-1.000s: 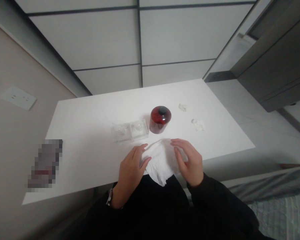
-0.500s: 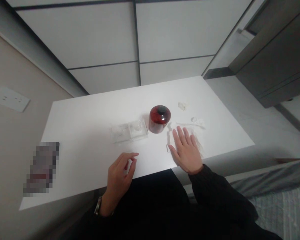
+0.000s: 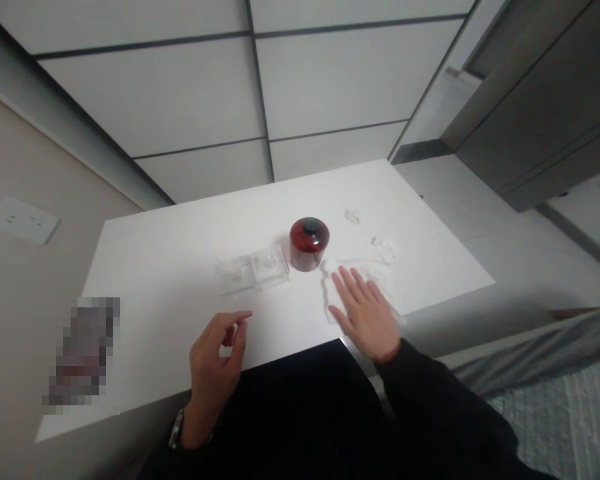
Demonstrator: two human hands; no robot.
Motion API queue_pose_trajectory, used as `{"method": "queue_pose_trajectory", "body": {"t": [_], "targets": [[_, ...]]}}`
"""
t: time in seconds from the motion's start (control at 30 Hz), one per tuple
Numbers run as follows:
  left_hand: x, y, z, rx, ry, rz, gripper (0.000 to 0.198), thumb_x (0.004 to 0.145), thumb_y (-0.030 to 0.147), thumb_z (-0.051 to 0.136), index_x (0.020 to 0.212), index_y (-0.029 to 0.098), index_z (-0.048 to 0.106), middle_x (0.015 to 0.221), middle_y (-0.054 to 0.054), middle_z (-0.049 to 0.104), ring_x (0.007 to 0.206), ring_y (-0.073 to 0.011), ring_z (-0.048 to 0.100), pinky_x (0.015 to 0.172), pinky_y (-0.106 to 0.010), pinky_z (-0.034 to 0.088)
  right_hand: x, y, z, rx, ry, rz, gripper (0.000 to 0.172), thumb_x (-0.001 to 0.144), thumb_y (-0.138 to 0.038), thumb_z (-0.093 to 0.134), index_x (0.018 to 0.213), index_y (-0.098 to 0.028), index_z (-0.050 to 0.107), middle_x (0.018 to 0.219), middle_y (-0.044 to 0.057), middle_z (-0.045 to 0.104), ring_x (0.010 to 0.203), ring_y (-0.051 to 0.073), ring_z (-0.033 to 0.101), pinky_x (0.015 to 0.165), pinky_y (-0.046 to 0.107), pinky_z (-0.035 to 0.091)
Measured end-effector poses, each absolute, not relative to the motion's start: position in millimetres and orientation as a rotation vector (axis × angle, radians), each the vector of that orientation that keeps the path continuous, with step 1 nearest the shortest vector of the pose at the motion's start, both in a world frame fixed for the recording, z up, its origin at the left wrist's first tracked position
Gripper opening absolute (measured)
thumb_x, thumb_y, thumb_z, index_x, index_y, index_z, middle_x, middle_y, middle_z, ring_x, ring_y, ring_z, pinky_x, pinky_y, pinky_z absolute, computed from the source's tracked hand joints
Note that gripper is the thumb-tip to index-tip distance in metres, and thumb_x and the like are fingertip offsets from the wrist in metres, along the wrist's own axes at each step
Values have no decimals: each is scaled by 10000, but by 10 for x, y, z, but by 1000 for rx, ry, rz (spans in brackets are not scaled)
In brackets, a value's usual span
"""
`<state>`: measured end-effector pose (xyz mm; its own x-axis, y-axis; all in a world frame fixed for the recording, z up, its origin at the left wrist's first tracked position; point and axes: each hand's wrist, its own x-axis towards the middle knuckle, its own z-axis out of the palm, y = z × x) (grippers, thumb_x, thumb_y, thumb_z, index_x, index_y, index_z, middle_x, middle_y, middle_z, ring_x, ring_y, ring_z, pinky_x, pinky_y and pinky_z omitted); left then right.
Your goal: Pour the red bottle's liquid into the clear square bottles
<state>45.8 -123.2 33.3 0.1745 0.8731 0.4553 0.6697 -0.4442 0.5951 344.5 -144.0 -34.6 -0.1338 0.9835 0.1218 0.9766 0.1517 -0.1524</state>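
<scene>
My right hand (image 3: 367, 317) lies palm down, fingers spread, on a thin, whitish wrinkled sheet (image 3: 330, 308) near the table's front edge. Whether the sheet is tissue or plastic film, I cannot tell. Over the front edge, my left hand (image 3: 217, 357) hovers with bent fingers, thumb and index finger slightly apart, holding nothing. Beyond it lies a clear two-part box (image 3: 254, 272) with see-through contents I cannot make out. Just right of the box stands a rounded dark red bottle (image 3: 309, 247) with a black cap, beyond the sheet's left corner.
Small crumpled whitish scraps (image 3: 353, 217) lie behind the sheet. A blurred-out flat object (image 3: 83, 353) rests at the white table's (image 3: 155, 267) left end. Panelled cabinet doors (image 3: 190, 93) stand behind the table, and a wall socket (image 3: 25, 220) is at the left.
The whole view has shifted a little. My left hand has moved left, away from the bottle. My right hand stays flat on the sheet, whose far fold looks flatter.
</scene>
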Motion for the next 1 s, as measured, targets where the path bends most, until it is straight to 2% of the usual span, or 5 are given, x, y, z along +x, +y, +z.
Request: {"method": "queue_pose_trajectory", "body": {"t": [0.17,0.33,0.47,0.73,1.0], "targets": [[277,-1187,384,2205,1574,1198,151,1010,149,596,1076,207,719,822,18,668,657,-116,582,638,-237,508,4102,-1188,-434,-2045,-2082,-41,644,1128,-476,293,1642,-100,391,1704,180,400,1594,379,378,1235,616,399],[76,-916,429,2220,1701,1175,302,1023,287,614,1312,202,637,1199,-94,702,966,-210,679,873,-376,598,4172,-1167,-475,-2008,-2086,-99,651,1130,-464,266,1663,-101,349,1693,198,413,1587,389,389,1230,648,397],[64,-638,410,2220,1590,1016,476,1020,345,622,1462,196,522,1410,-154,665,1178,-266,691,1081,-495,559,4098,-1176,-566,-1989,-2142,-156,654,1135,-448,293,1688,-101,279,1712,227,365,1612,409,328,1215,678,410],[202,-453,338,2151,1549,996,535,988,305,677,1489,231,503,1338,-104,747,1257,-279,686,1112,-493,554,4096,-1030,-641,-1639,-2383,-86,726,1133,-353,350,1731,-183,-25,1737,198,315,1607,360,346,1215,622,458],[133,-438,365,2274,1468,1029,385,1014,281,664,1391,263,591,1267,-67,770,1206,-250,722,1072,-451,590,4157,-282,-508,-1343,-2591,197,577,1116,-297,335,1681,-179,343,1671,160,464,1577,323,423,1253,619,424]]}}
